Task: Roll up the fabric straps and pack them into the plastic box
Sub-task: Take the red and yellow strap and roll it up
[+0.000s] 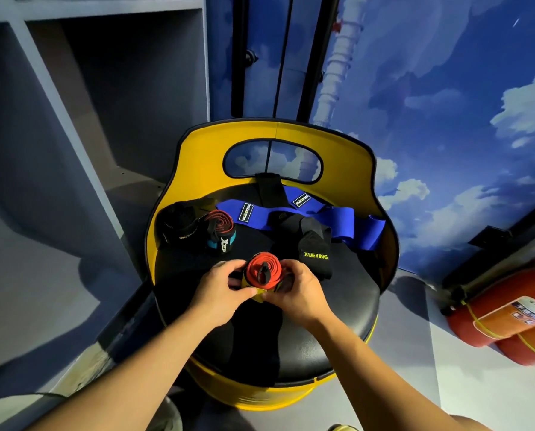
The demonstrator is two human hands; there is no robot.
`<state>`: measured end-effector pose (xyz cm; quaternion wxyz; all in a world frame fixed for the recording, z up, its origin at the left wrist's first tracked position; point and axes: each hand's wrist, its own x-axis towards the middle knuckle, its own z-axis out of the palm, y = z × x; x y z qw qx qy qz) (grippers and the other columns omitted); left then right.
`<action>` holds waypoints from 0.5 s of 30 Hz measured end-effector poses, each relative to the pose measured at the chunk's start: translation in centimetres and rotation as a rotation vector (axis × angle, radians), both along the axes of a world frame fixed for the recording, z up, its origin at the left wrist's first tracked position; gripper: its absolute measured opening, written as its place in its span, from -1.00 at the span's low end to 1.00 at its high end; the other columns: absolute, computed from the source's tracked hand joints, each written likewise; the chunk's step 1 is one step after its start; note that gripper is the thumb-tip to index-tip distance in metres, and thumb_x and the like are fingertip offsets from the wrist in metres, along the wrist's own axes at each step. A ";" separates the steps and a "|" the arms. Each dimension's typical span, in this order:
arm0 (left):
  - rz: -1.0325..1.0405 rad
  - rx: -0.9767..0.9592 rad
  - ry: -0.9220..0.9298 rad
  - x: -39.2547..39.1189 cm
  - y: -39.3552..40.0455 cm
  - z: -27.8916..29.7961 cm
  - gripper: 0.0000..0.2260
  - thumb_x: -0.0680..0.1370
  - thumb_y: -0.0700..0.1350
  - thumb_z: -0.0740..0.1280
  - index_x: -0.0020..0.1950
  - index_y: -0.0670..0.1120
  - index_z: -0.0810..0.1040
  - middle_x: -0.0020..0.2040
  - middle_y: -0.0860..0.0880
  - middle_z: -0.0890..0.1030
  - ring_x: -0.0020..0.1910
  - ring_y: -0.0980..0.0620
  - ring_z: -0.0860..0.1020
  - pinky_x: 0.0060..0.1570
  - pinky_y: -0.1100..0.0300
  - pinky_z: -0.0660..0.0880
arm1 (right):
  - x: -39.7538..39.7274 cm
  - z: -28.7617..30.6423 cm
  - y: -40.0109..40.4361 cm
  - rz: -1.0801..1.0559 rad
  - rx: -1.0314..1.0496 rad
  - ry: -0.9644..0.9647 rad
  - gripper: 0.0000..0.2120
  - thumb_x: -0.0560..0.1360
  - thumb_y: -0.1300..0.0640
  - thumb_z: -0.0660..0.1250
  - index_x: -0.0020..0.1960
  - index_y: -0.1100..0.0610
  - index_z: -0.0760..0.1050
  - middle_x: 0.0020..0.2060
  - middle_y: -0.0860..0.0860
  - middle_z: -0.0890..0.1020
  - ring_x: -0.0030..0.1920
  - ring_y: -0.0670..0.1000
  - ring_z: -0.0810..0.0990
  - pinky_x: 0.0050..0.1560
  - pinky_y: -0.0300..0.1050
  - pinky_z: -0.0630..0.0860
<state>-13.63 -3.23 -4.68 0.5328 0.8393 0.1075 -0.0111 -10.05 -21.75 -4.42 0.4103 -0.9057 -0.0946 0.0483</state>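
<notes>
Left hand: we gripped the red roll at frame centre.
Right hand: we pinched its other side.
Blue strap: lay unrolled above, on the seat.

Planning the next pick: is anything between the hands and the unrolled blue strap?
Yes. Both the left hand and right hand grip the red roll, and a black XUEYING strap lies across the blue strap.

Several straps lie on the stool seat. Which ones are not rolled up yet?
The blue strap, spread flat across the back of the seat, and the black XUEYING strap. The black roll, the red-and-black roll and the red roll in both hands are coiled.
</notes>
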 end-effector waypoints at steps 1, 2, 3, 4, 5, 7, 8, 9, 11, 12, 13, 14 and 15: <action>0.005 0.000 -0.011 0.0 0.4 0.4 -0.40 0.39 -0.18 0.59 0.40 0.00 0.50 0.26 0.07 0.53 0.07 0.17 0.60 0.12 0.15 0.58 | 0.0 0.4 0.3 0.003 0.013 -0.008 -0.28 0.23 -0.05 0.67 0.30 0.10 0.48 0.10 0.00 0.56 0.04 -0.02 0.58 0.10 -0.12 0.56; 0.012 0.003 -0.018 -0.1 0.8 0.7 -0.40 0.40 -0.17 0.59 0.40 0.01 0.49 0.26 0.08 0.53 0.07 0.18 0.59 0.13 0.13 0.58 | 0.0 0.8 0.6 0.012 0.025 -0.017 -0.28 0.23 -0.05 0.67 0.30 0.09 0.48 0.11 0.00 0.56 0.04 -0.02 0.58 0.11 -0.09 0.57; 0.020 0.006 -0.020 -0.2 1.3 1.1 -0.39 0.40 -0.17 0.59 0.41 0.01 0.49 0.26 0.09 0.52 0.07 0.19 0.59 0.14 0.11 0.58 | 0.1 1.1 1.1 0.023 0.034 -0.020 -0.27 0.24 -0.05 0.67 0.31 0.09 0.47 0.12 0.00 0.56 0.05 -0.02 0.58 0.12 -0.08 0.58; 0.028 0.009 -0.019 -0.3 1.8 1.3 -0.39 0.40 -0.16 0.59 0.41 0.02 0.48 0.25 0.10 0.52 0.07 0.19 0.59 0.15 0.09 0.59 | 0.2 1.4 1.5 0.037 0.040 -0.025 -0.27 0.24 -0.04 0.67 0.32 0.09 0.47 0.12 0.00 0.56 0.05 -0.02 0.58 0.13 -0.07 0.58; 0.039 0.011 -0.019 -0.4 2.3 1.4 -0.39 0.40 -0.15 0.59 0.41 0.03 0.49 0.25 0.10 0.52 0.07 0.18 0.60 0.15 0.08 0.59 | 0.3 1.6 2.1 0.050 0.043 -0.027 -0.27 0.24 -0.04 0.66 0.32 0.09 0.46 0.13 -0.01 0.55 0.06 -0.03 0.58 0.13 -0.07 0.58; 0.064 0.009 -0.022 -0.6 3.5 1.5 -0.40 0.39 -0.15 0.60 0.39 0.03 0.50 0.25 0.09 0.53 0.07 0.16 0.61 0.15 0.07 0.59 | 0.4 1.7 3.4 0.072 0.039 -0.031 -0.26 0.25 -0.04 0.66 0.33 0.08 0.45 0.13 -0.02 0.54 0.07 -0.04 0.57 0.14 -0.09 0.57; 0.076 0.012 -0.022 -0.7 4.2 1.4 -0.40 0.38 -0.16 0.60 0.38 0.03 0.50 0.25 0.08 0.54 0.06 0.14 0.62 0.15 0.05 0.60 | 0.5 1.7 4.1 0.080 0.036 -0.034 -0.26 0.25 -0.04 0.66 0.33 0.08 0.45 0.12 -0.02 0.54 0.08 -0.04 0.57 0.14 -0.09 0.57; 0.088 0.013 -0.014 -0.8 4.8 1.3 -0.41 0.38 -0.15 0.60 0.37 0.03 0.51 0.26 0.07 0.54 0.06 0.14 0.62 0.15 0.03 0.60 | 0.6 1.6 4.9 0.091 0.032 -0.034 -0.26 0.25 -0.05 0.66 0.33 0.08 0.45 0.12 -0.03 0.54 0.07 -0.04 0.57 0.13 -0.10 0.57; 0.105 0.012 0.018 -0.9 6.1 1.1 -0.41 0.38 -0.15 0.60 0.37 0.05 0.50 0.25 0.08 0.54 0.07 0.12 0.62 0.16 0.00 0.59 | 0.8 1.3 6.4 0.115 0.024 -0.032 -0.26 0.25 -0.06 0.66 0.33 0.07 0.45 0.11 -0.03 0.53 0.06 -0.04 0.57 0.11 -0.11 0.57; 0.117 0.011 0.035 -1.0 6.8 1.0 -0.41 0.37 -0.14 0.60 0.36 0.05 0.50 0.25 0.08 0.54 0.07 0.12 0.62 0.17 -0.01 0.59 | 0.9 1.0 7.2 0.126 0.023 -0.029 -0.26 0.25 -0.07 0.65 0.33 0.07 0.45 0.10 -0.03 0.53 0.06 -0.03 0.57 0.11 -0.10 0.57; 0.126 0.006 0.049 -1.0 7.2 0.9 -0.40 0.35 -0.11 0.61 0.35 0.05 0.51 0.24 0.08 0.56 0.06 0.11 0.63 0.17 -0.02 0.59 | 0.9 0.8 7.9 0.129 0.022 -0.026 -0.26 0.25 -0.07 0.65 0.33 0.07 0.45 0.10 -0.03 0.53 0.06 -0.03 0.57 0.12 -0.08 0.57; 0.141 -0.001 0.060 -1.0 7.7 0.7 -0.38 0.31 -0.07 0.62 0.34 0.05 0.51 0.23 0.08 0.57 0.05 0.09 0.64 0.18 -0.04 0.59 | 1.0 0.5 8.5 0.132 0.021 -0.030 -0.27 0.25 -0.06 0.65 0.32 0.07 0.46 0.08 -0.02 0.53 0.06 -0.02 0.57 0.12 -0.06 0.56; 0.162 -0.006 0.071 -1.0 8.3 0.4 -0.35 0.28 -0.04 0.62 0.34 0.04 0.51 0.23 0.08 0.59 0.03 0.08 0.65 0.18 -0.05 0.58 | 1.0 0.2 9.2 0.137 0.020 -0.028 -0.28 0.25 -0.06 0.65 0.32 0.07 0.47 0.07 -0.02 0.53 0.05 -0.01 0.57 0.12 -0.05 0.56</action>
